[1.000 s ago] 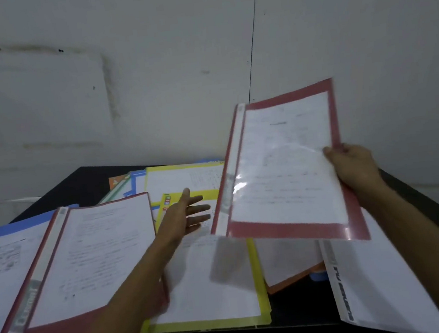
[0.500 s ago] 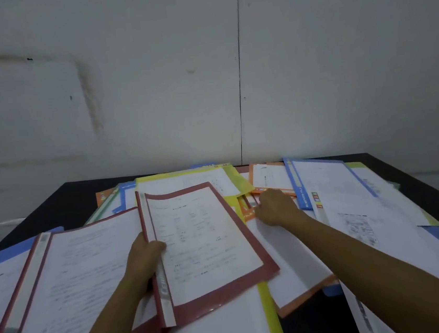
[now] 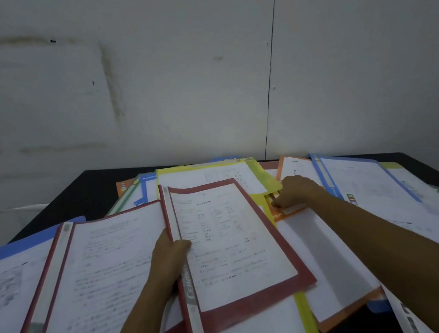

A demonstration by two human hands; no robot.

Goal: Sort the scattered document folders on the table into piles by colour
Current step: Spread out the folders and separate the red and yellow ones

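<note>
The dark counter stood against a pale, stained wall with one vertical seam. Folders covered most of the surface.

One second earlier the right hand had held the red folder aloft. At this moment it lay low at centre, overlapping a second red folder on its left. The left hand gripped its white spine strip, thumb on top. The right hand had its fingers curled onto the far end of an orange folder.

All folders were flat rectangles with glossy clear covers over printed white sheets. A yellow folder lay beneath the red folder. A blue folder lay far right.
</note>
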